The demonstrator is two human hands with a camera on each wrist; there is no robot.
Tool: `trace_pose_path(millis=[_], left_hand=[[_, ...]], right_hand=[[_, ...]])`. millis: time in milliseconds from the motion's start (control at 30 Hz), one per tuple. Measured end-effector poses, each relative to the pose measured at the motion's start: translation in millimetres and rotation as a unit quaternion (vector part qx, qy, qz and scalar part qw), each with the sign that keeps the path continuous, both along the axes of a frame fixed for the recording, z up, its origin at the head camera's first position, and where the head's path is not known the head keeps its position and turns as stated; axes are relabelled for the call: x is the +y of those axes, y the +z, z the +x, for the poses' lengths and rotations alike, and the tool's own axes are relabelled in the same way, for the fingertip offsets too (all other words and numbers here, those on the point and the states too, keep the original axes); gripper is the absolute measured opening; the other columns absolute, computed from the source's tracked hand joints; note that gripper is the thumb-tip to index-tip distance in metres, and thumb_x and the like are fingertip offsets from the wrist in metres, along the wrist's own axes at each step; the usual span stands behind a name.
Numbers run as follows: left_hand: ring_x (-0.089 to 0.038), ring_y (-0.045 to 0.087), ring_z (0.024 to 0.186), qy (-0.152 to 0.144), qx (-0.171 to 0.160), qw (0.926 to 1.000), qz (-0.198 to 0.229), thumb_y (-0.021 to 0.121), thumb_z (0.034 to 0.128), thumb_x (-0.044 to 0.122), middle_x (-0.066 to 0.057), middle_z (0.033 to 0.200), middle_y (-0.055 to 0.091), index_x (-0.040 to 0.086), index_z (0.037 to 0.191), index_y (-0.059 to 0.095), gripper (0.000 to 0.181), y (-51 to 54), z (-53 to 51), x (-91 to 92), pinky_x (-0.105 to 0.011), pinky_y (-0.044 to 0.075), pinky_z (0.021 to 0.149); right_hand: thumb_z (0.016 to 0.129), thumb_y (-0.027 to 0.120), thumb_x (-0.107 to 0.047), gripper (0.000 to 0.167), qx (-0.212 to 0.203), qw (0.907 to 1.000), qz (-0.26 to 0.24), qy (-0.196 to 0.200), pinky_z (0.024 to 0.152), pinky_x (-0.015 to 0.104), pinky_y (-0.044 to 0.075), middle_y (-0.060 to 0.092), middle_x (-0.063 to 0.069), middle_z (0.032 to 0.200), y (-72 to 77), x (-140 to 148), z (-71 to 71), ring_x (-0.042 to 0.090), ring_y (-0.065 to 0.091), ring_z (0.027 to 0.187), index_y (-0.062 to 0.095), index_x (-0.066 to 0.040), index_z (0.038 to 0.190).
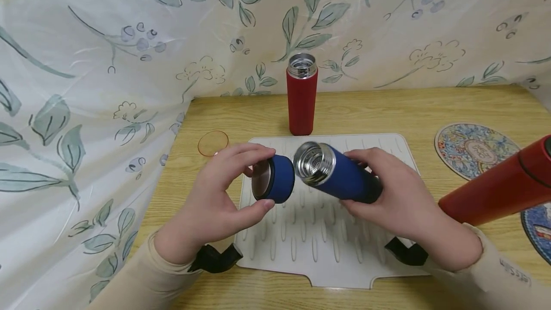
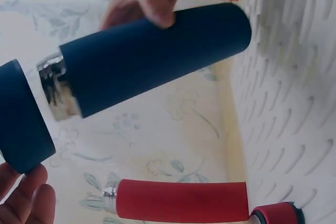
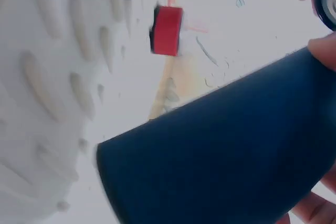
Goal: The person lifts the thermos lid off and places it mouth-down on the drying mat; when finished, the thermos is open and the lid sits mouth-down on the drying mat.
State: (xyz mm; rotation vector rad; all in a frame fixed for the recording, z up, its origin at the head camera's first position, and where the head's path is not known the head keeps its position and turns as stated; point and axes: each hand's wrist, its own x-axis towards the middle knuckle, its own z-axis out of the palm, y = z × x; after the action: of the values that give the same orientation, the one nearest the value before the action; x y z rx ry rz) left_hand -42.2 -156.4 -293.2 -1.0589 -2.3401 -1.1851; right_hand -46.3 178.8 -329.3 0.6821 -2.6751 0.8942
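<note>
Held aslant with its bare mouth toward ten o'clock, the blue flask (image 1: 350,173) could spill if it holds liquid; its contents cannot be told. The right hand (image 1: 400,200) grips its lower body. At nine o'clock from the mouth, just beside it but apart, the left hand (image 1: 219,197) pinches the blue lid (image 1: 284,179) between thumb and fingertips; so light a hold could let it slip. Should rim and lid meet crooked, threads might bind. A careless swing of the right forearm could topple the red bottle (image 1: 490,181) at three o'clock.

The flask is a smooth matt blue cylinder with a shiny metal neck. A red flask (image 1: 301,102), similarly uncapped, stands upright at twelve o'clock on the wood-grained bench (image 1: 387,109), beyond the white mat (image 1: 323,248) with its raised elongated ribs.
</note>
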Motion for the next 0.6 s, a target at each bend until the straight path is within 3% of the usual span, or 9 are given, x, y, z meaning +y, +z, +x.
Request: trace_pose_path(millis=[67,133,233,333,433,600], left_hand=[[-0.017,0.064,0.108,0.001,0.001,1.0000,0.001,0.094,0.0753,0.012,-0.008,0.135,0.073,0.009,0.140,0.073,0.068,-1.5,-0.2,0.4,-0.035,0.061,0.085],[-0.017,0.064,0.108,0.000,0.003,1.0000,0.000,0.094,0.0757,0.013,-0.008,0.134,0.074,0.009,0.139,0.073,0.067,-3.3,-0.8,1.2,-0.034,0.061,0.085],[-0.018,0.066,0.111,-0.009,-0.009,0.9999,-0.003,0.094,0.0774,0.013,-0.008,0.135,0.073,0.008,0.140,0.073,0.066,-5.7,-0.7,3.7,-0.034,0.063,0.087],[-0.018,0.067,0.115,-0.018,-0.027,0.9994,-0.014,0.094,0.0795,0.014,-0.008,0.138,0.071,0.007,0.141,0.073,0.065,-7.4,-0.3,8.0,-0.033,0.065,0.090],[-0.019,0.068,0.121,-0.021,-0.031,0.9987,-0.036,0.095,0.0814,0.016,-0.007,0.141,0.070,0.007,0.142,0.072,0.065,-9.9,-0.4,13.0,-0.034,0.065,0.094],[-0.019,0.069,0.126,-0.016,-0.018,0.9971,-0.072,0.094,0.0831,0.021,-0.004,0.140,0.071,0.010,0.140,0.073,0.062,-14.0,-1.7,21.4,-0.037,0.061,0.102]], right_hand=[[0.070,0.106,-0.016,0.094,0.002,0.9990,-0.042,-0.017,0.094,0.047,0.065,0.071,0.017,0.137,0.5,3,-5.1,0.038,0.068,0.119,0.059,-0.009,0.151],[0.072,0.103,-0.009,0.095,0.005,0.9950,-0.092,-0.038,0.095,0.029,0.058,0.069,0.018,0.139,1.1,3,-11.6,0.030,0.065,0.120,0.056,-0.007,0.153],[0.077,0.098,-0.002,0.094,-0.012,0.9823,-0.172,-0.073,0.093,0.017,0.046,0.066,0.015,0.143,2.5,3,-22.3,0.019,0.059,0.121,0.049,-0.007,0.158],[0.084,0.093,-0.004,0.093,-0.048,0.9654,-0.231,-0.111,0.096,0.019,0.047,0.062,0.011,0.149,5.0,1,-33.9,0.014,0.057,0.122,0.042,-0.010,0.162],[0.089,0.091,-0.010,0.093,-0.081,0.9475,-0.273,-0.146,0.100,0.025,0.050,0.056,0.005,0.156,8.1,-1,-47.9,0.018,0.059,0.131,0.037,-0.016,0.164],[0.095,0.087,-0.020,0.094,-0.121,0.9063,-0.353,-0.199,0.110,0.035,0.050,0.046,0.000,0.164,6.9,2,-77.3,0.021,0.053,0.144,0.025,-0.029,0.165]])
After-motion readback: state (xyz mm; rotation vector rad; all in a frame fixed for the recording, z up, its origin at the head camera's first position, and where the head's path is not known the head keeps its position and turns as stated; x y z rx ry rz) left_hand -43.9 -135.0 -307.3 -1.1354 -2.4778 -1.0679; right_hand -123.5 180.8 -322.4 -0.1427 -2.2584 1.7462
